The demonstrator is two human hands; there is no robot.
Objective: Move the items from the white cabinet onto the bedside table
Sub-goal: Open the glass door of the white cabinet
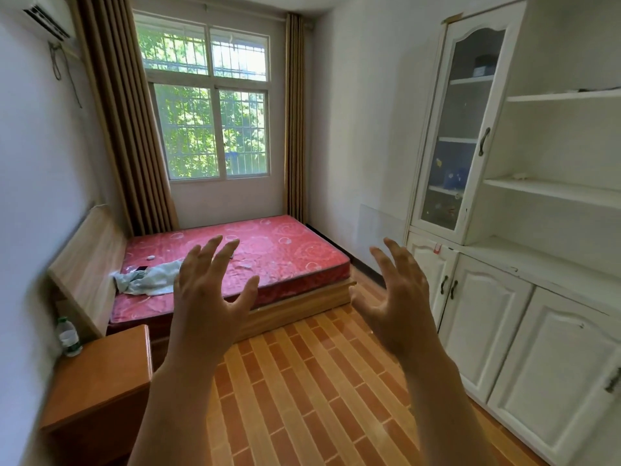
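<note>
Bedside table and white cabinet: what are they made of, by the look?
Bedside table: orange-brown wood or wood veneer, smooth with a soft sheen; which one cannot be told. White cabinet: white-painted wood or board, with scuffs along the counter edge, a glass-fronted upper door and dark metal handles.

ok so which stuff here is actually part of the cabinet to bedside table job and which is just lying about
Part of the job:
white cabinet
small white item on its open shelf
bedside table
left hand and right hand, both open and holding nothing

Just lying about:
plastic bottle
crumpled cloth on the red mattress
curtains
</note>
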